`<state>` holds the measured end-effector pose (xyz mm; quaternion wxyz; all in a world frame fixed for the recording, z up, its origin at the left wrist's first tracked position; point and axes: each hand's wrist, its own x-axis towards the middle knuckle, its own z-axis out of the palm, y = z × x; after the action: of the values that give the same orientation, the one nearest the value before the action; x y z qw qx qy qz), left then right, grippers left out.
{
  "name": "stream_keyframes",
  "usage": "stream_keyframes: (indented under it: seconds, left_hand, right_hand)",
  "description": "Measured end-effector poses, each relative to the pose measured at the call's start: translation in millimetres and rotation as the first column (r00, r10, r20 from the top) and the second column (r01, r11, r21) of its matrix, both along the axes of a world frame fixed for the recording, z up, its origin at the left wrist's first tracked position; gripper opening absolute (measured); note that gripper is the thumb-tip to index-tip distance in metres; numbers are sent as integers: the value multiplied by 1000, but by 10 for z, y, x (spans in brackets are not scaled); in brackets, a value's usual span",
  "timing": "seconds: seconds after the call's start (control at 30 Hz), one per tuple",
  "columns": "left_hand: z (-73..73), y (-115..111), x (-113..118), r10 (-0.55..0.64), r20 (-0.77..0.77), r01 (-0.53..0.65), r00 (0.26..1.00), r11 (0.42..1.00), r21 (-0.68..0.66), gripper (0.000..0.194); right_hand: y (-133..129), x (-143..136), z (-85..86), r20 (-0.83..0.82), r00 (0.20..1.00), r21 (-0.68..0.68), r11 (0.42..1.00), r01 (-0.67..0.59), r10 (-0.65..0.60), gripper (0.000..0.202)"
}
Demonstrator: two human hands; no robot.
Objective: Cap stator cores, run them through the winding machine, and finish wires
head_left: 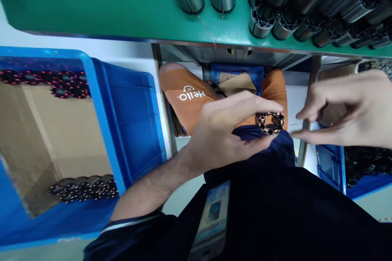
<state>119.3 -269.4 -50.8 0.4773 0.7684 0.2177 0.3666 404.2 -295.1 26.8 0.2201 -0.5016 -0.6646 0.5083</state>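
A round copper-wound core (271, 123) is gripped between the thumb and fingers of my left hand (228, 128), above my lap, its wound end facing up. To the right of it, my right hand (346, 108) has thumb and fingers apart, with a gap between them and the core; nothing shows between its fingertips. Two cores with red wire (188, 2) (225, 0) stand upright at the front edge of the green bench (107, 4). Thin red wire ends trail from them over the edge.
Several bare metal cores (261, 20) stand at the bench's right. At the left, a blue crate (118, 130) holds cardboard and rows of wound cores (88, 187). A blue bin (332, 167) with dark parts is at lower right. Under the bench sits a blue box (259, 74) with cardboard.
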Motion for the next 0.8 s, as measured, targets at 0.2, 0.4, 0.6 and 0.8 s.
stream_keyframes:
  seconds: [0.2, 0.4, 0.6, 0.8]
  left_hand:
    - [-24, 24, 21, 189, 56, -195, 980, 890, 413, 2]
    - [7, -25, 30, 163, -98, -89, 982, 849, 521, 28]
    - [18, -32, 0, 94, -66, -86, 993, 989, 119, 23]
    - [-31, 17, -8, 218, 20, -196, 976, 834, 516, 15]
  right_hand:
    - [41, 37, -263, -292, 948, -714, 688, -130, -123, 40]
    - [-75, -170, -102, -142, 988, -584, 811, -37, -56, 43]
    - [25, 39, 115, 57, 996, -187, 979, 83, -73, 35]
    - [66, -9, -251, -332, 941, -728, 653, -210, -67, 43]
